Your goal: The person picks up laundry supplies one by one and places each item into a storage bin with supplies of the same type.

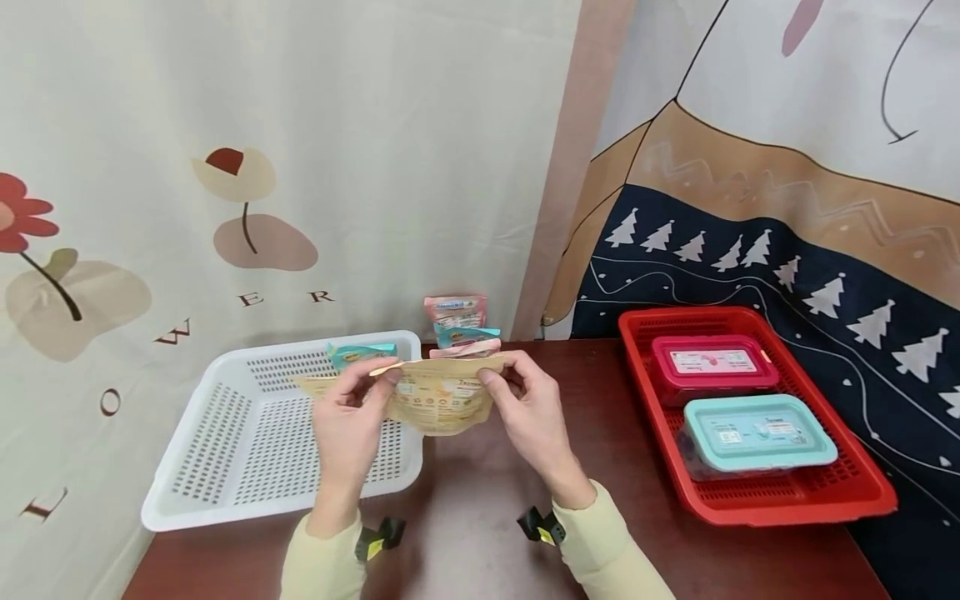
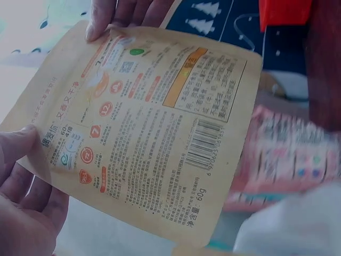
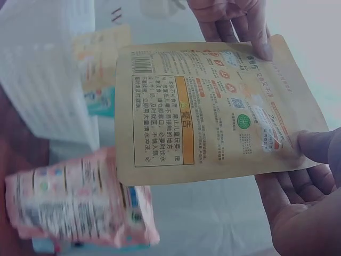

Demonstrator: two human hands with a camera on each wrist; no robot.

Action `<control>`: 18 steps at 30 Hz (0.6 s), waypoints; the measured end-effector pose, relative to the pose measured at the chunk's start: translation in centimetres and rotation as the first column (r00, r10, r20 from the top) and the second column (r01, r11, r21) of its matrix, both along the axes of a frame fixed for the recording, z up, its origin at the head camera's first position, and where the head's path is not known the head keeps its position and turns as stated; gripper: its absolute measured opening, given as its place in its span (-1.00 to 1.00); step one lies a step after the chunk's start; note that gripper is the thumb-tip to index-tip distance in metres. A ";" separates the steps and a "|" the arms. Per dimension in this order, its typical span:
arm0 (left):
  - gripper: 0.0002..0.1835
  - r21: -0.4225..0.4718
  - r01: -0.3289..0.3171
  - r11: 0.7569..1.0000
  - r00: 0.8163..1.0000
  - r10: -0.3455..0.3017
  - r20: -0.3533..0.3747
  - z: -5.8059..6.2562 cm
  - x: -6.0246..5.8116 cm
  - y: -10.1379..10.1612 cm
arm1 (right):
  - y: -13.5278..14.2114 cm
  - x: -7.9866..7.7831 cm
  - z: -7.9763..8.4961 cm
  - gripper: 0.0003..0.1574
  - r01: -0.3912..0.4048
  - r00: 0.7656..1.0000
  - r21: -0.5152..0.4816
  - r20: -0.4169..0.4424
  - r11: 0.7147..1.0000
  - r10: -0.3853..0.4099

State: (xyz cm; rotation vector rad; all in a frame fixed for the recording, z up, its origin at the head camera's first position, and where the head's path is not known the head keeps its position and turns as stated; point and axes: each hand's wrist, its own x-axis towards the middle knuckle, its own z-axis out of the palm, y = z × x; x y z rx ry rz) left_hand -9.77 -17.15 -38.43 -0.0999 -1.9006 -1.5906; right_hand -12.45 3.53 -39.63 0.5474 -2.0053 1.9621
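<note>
Both hands hold a flat tan pouch (image 1: 438,408) by its top edge, raised above the table. My left hand (image 1: 348,429) pinches the left corner between thumb and fingers. At the right corner, my right hand (image 1: 534,421) pinches in the same way. Printed Chinese text, orange icons, a barcode and "60g" show on the pouch (image 2: 144,128) in the left wrist view. A pink packet (image 3: 80,200) stands beyond it in the right wrist view. Near my left hand, a teal packet (image 1: 362,354) and another tan pouch (image 1: 313,385) are in the white basket (image 1: 281,442).
Pink packets (image 1: 455,310) and a blue packet (image 1: 465,335) stand at the back by the curtain (image 1: 375,167). On the right, a red basket (image 1: 787,514) holds a pink-lidded box (image 1: 716,364) and a teal-lidded box (image 1: 761,433). The table (image 1: 465,525) is dark red-brown.
</note>
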 end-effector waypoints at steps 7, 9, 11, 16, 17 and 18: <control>-0.82 -0.057 -0.106 0.993 0.994 0.103 -0.045 0.8 0.6 -3.2 | -3.4 -0.2 0.9 -0.79 -0.102 0.995 -0.020 -0.016 0.995 0.102; -0.82 -0.051 -0.129 0.990 0.991 0.126 -0.049 0.8 0.8 -4.2 | -4.5 -0.2 1.1 -0.80 -0.105 0.994 -0.012 -0.015 0.994 0.105; -0.82 -0.034 -0.149 0.988 0.988 0.147 -0.048 0.9 0.9 -5.0 | -5.5 -0.2 1.1 -0.80 -0.108 0.994 0.003 -0.016 0.994 0.108; -0.83 -0.022 -0.197 0.980 0.980 0.196 -0.038 0.8 0.9 -6.6 | -7.5 -0.4 0.9 -0.84 -0.150 0.989 0.000 -0.007 0.989 0.150; -0.83 -0.022 -0.202 0.979 0.979 0.202 -0.035 0.7 0.9 -6.9 | -7.9 -0.5 0.8 -0.85 -0.155 0.988 0.000 -0.008 0.988 0.155; -0.83 -0.020 -0.208 0.978 0.978 0.207 -0.031 0.6 0.9 -7.2 | -8.2 -0.6 0.7 -0.86 -0.158 0.987 0.003 -0.008 0.987 0.158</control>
